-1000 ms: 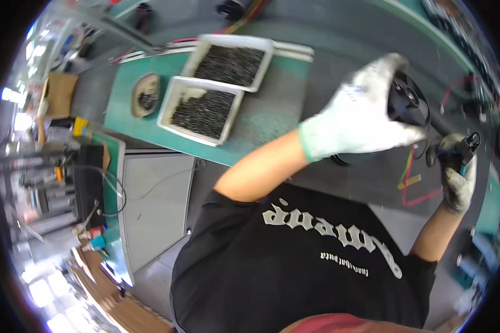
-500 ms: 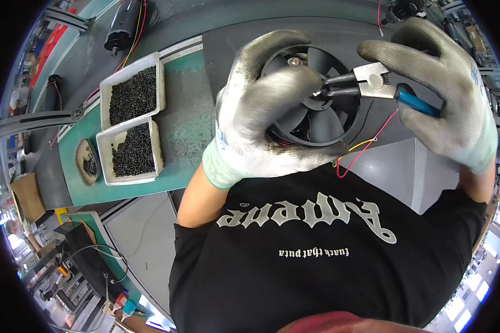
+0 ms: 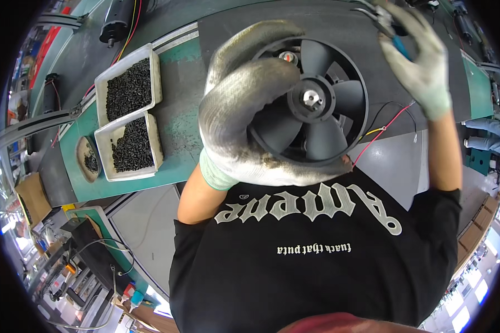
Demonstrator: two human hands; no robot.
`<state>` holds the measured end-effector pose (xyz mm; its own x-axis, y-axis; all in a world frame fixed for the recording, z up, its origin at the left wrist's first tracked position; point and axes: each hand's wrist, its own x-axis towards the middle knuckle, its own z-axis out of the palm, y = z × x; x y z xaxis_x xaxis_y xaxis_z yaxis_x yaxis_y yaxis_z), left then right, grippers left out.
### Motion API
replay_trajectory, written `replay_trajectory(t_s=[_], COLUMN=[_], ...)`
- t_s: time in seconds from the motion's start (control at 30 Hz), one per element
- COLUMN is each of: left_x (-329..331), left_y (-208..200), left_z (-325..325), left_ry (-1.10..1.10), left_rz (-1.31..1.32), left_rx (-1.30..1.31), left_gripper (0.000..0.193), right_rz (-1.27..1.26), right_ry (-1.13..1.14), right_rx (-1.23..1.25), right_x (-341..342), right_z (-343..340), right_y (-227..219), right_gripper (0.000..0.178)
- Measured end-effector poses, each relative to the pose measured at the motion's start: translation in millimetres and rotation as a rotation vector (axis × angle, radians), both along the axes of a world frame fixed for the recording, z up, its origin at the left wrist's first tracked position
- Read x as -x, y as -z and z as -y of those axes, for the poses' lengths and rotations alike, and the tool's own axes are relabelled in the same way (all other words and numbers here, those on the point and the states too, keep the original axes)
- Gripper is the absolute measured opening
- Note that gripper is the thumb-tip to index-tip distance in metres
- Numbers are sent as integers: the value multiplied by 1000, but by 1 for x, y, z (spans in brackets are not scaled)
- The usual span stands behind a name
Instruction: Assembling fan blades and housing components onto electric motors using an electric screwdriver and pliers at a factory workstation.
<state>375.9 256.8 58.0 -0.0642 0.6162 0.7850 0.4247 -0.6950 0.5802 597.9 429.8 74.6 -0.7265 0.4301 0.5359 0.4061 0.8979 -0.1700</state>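
In the grip of my gloved left hand is a black round axial fan, its blades and hub facing up. My thumb lies over the blades and my fingers curl round the frame. A silvery metal piece sits at the hub's centre. Red, yellow and black wires trail from the frame's lower right. At the upper right, over the dark bench, my gloved right hand is closed on blue-handled pliers. Their jaws point up and left, away from the fan, somewhat blurred.
Left of the fan, two white trays hold small black parts. Beside them is a shallow round dish with a few more. A black cylindrical motor with wires lies at the upper left. A metal rail edges the green mat.
My right hand has drawn the pliers off the fan's hub and carried them to the upper right. The hub is now uncovered. The fan stays in my left hand, tilted more face-up.
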Motion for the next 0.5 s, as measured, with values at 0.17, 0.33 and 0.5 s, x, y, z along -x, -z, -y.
replay_trajectory(t_s=[0.17,0.33,0.5], left_x=[8,4,-28], left_y=[5,12,-27], left_z=[-11,-4,-1], left_ry=[71,-24,-644], left_rz=[111,121,-394], left_rx=[2,0,252], left_gripper=[96,112,85], right_rz=[66,-392,-460], right_ry=[323,-249,-220], right_rx=[109,1439,1088], right_x=[-26,41,86], right_z=[-5,105,75], right_y=[109,53,131], right_gripper=[61,97,62])
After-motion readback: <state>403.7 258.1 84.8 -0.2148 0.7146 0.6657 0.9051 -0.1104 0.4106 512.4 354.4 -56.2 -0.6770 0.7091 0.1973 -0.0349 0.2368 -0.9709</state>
